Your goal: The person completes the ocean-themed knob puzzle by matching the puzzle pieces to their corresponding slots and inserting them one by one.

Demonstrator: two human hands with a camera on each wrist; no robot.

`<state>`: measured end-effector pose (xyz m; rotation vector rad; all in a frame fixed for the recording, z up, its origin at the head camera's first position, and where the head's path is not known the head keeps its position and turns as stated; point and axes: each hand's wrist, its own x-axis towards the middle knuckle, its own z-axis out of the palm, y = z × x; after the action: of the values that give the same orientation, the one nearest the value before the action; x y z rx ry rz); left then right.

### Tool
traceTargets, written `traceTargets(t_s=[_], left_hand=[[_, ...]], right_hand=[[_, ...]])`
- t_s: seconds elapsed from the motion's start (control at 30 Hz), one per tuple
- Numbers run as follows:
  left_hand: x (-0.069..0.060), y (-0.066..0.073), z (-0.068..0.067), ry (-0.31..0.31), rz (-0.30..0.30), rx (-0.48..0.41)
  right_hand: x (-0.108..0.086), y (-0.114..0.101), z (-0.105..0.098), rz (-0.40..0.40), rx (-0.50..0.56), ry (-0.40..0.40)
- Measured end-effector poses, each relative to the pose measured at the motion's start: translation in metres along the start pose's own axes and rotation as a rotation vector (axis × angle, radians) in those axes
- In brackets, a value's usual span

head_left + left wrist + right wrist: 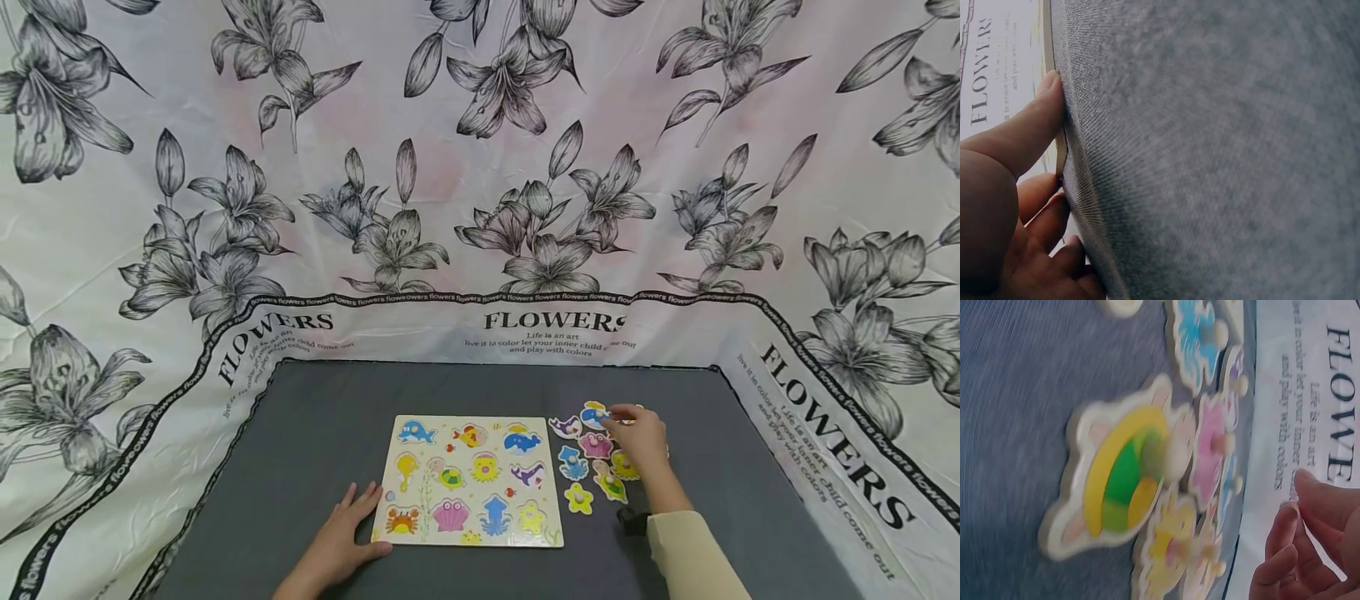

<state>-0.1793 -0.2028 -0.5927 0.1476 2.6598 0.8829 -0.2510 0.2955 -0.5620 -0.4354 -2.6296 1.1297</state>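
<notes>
A pale puzzle board (477, 422) with painted sea animals lies flat on the grey table. My left hand (341, 533) rests at its near left corner, fingers spread along the left side and thumb (1047, 103) against the near edge. Several loose knobbed pieces lie right of the board, among them a blue whale (594, 415), a pink shell (596, 445), a blue squid (573, 463), a green turtle (610, 483) and a yellow star (579, 498). Over the far pieces hovers my right hand (641, 437), thumb and fingertips close together; no piece shows between them (1304, 540).
A dark grey cloth (315, 450) covers the tabletop. White floral fabric (405, 333) with printed lettering surrounds it at the back and sides. In the right wrist view, a yellow piece (1166, 540) lies beside the turtle, with other pieces crowded close behind.
</notes>
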Motion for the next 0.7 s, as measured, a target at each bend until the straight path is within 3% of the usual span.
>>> traceTargets(t_s=[0.37,0.7], left_hand=[[-0.001,0.000,-0.001,0.010,0.015,-0.007],[0.000,0.001,0.000,0.003,0.008,-0.006]], right_hand=[[0.001,0.020,-0.003,0.160,-0.036,0.006],[0.002,0.032,0.001,0.199,-0.056,-0.024]])
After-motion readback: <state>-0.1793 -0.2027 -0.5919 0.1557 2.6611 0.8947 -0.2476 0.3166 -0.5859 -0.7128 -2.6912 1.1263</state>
